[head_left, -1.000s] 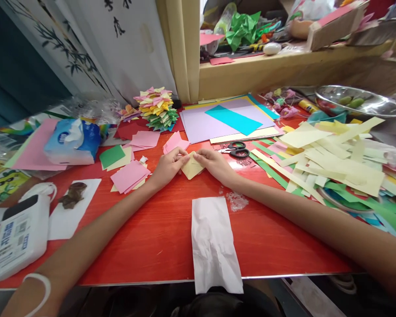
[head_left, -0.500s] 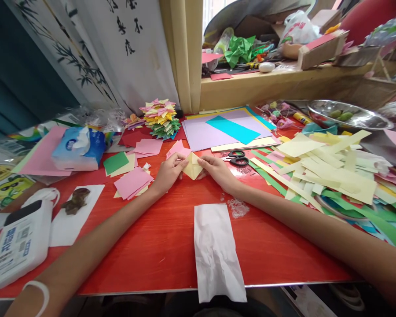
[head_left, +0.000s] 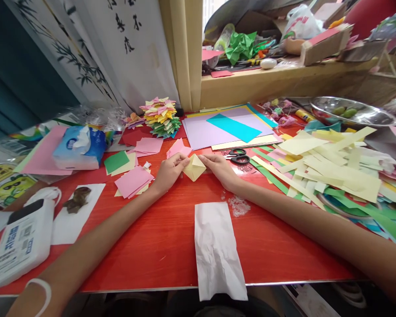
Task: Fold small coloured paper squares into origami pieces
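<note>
A small pale-yellow folded paper (head_left: 194,168) is held above the red table between my two hands, one corner pointing toward me and a crease across its face. My left hand (head_left: 170,172) pinches its left corner between thumb and fingers. At the right corner, my right hand (head_left: 220,168) is closed on the paper, some fingers hidden behind it. Just beyond lie pink paper pieces (head_left: 178,148). Black-handled scissors (head_left: 239,156) rest close to my right hand.
A crumpled white paper (head_left: 218,251) hangs over the front edge. Cut paper strips (head_left: 339,171) pile up at right. Pink squares (head_left: 133,181), a tissue pack (head_left: 79,147) and a white device (head_left: 21,242) lie at left. Behind stand a folded-paper ring stack (head_left: 161,118) and large coloured sheets (head_left: 198,132).
The yellow paper's visible face has changed: the small flap at its upper right no longer shows, and a raised crease appears. My right fingers have shifted slightly at its right corner.
</note>
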`<state>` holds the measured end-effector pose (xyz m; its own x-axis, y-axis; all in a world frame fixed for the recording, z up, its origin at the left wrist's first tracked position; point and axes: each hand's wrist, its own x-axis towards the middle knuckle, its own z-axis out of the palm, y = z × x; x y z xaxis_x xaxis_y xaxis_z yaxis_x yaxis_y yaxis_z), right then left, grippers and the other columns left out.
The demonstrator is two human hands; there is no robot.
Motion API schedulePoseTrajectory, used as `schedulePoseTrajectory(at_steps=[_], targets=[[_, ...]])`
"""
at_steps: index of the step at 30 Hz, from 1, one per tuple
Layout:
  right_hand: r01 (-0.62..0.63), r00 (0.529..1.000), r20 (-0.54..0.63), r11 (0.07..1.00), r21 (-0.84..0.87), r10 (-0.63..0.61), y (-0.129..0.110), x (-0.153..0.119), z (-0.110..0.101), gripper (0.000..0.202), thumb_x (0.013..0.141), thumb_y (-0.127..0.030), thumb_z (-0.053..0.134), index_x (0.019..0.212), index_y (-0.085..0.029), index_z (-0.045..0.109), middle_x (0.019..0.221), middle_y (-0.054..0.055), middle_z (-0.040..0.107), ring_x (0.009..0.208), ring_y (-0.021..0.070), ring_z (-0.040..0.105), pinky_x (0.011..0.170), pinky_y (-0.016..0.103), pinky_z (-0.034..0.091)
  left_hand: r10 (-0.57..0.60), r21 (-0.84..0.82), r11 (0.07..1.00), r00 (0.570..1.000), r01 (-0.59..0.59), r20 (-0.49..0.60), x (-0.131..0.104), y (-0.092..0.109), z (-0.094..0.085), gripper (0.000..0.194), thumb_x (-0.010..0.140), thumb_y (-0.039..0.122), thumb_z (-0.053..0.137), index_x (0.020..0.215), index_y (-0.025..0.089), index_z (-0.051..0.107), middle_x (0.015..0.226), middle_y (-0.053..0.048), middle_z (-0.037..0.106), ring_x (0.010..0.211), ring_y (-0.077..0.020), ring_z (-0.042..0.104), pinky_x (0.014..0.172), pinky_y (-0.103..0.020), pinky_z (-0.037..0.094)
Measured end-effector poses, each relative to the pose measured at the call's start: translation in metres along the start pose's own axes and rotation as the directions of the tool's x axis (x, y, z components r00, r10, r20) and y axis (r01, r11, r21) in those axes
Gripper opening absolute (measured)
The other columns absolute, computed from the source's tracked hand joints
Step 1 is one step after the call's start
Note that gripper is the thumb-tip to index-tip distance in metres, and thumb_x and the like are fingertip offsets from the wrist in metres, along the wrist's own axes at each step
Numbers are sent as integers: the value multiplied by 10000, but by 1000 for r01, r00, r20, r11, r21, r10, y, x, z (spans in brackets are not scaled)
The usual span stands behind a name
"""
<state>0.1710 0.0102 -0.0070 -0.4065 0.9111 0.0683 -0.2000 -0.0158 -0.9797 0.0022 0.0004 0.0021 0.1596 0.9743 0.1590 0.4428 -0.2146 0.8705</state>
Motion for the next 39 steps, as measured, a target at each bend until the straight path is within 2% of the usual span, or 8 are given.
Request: schedulePoseTrajectory(at_steps=[6, 13, 22, 26, 30, 34, 39], targets=[[-9, 1000, 29, 1000, -9, 9, -1, 0, 1, 267, 762, -379, 542, 859, -157, 654, 842, 37, 664, 752, 153, 602, 747, 289, 476, 6, -19, 1000, 999, -7, -43, 0, 3, 1, 247, 776, 437, 491, 796, 196, 539, 583, 37, 523, 462, -82, 456, 464, -200, 350], [7, 1000, 2, 999, -32, -7, 2, 1, 0, 230, 778, -324, 523, 878, -159, 648, 834, 26, 658, 760, 141, 592, 726, 271, 469, 14, -72, 997, 1000, -15, -12, 2, -2, 0, 266, 786, 440, 477, 763, 181, 533, 630, 28, 508, 483, -76, 459, 476, -199, 374], [107, 994, 19, 966, -235, -106, 7, 4, -5, 297, 805, -357, 470, 936, -151, 638, 873, 37, 646, 808, 146, 564, 726, 267, 450, 12, -105, 994, 1000, -11, 8, 4, -2, -1, 294, 766, 448, 495, 758, 164, 573, 658, 13, 523, 519, -82, 442, 490, -202, 374], [128, 992, 17, 947, -294, -129, 8, 4, -6, 320, 812, -365, 460, 969, -149, 637, 888, 40, 649, 805, 149, 565, 726, 271, 446, 22, -65, 998, 1000, -21, 21, 4, -3, -1, 294, 762, 436, 505, 769, 157, 598, 645, 12, 515, 534, -84, 433, 508, -201, 367], [125, 991, -15, 953, -275, -134, 9, 3, -4, 334, 802, -351, 492, 1054, -165, 606, 939, 49, 651, 832, 156, 579, 744, 281, 458, 53, -14, 998, 998, -54, -31, 4, -3, -1, 279, 771, 414, 503, 747, 151, 595, 659, 9, 521, 577, -87, 435, 521, -196, 353], [142, 990, 19, 957, -252, -141, 9, 1, -3, 467, 781, -309, 539, 1236, -217, 484, 902, 31, 661, 827, 158, 592, 774, 312, 472, 66, -33, 997, 992, -70, -111, 5, -3, -1, 261, 780, 389, 498, 712, 150, 579, 643, 13, 500, 573, -81, 419, 496, -187, 333], [142, 990, 35, 965, -220, -138, 6, 0, -2, 480, 770, -228, 548, 1246, -241, 485, 1075, 6, 631, 901, 153, 582, 850, 331, 461, 42, -85, 995, 994, -51, -100, 6, -4, -2, 262, 775, 391, 507, 700, 149, 570, 610, 19, 478, 523, -72, 407, 458, -185, 333]])
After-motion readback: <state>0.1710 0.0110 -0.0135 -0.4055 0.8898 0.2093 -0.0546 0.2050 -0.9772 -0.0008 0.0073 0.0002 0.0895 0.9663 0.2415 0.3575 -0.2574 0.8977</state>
